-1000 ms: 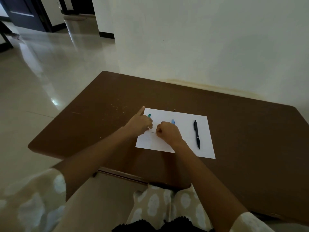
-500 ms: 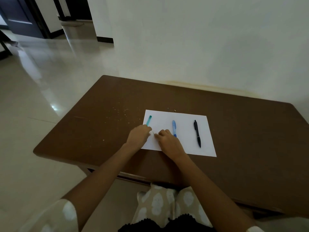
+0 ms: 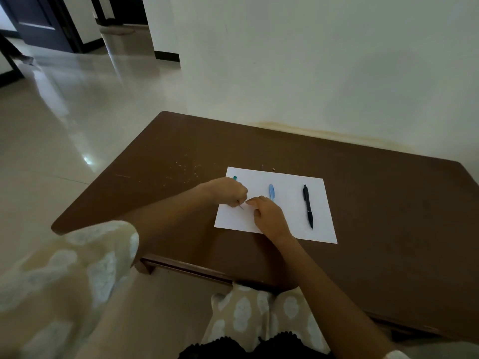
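Currently teal plastic pen is sitting in left hand w/ fingers curling round it, thin tip poking out over white paper sheet. Right hand is resting on sheet just beside; grip: can't tell. Brown tabletop is carrying all.

The sheet lay on the table. On it lay the left pen, under the left hand, the middle pen, behind the right hand, and the right pen.

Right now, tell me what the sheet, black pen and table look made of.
Sheet: paper, matte white, thin and lying flat. Black pen: likely plastic, smooth dark barrel. Table: probably wood or laminate, matte brown, scuffed with pale flecks.
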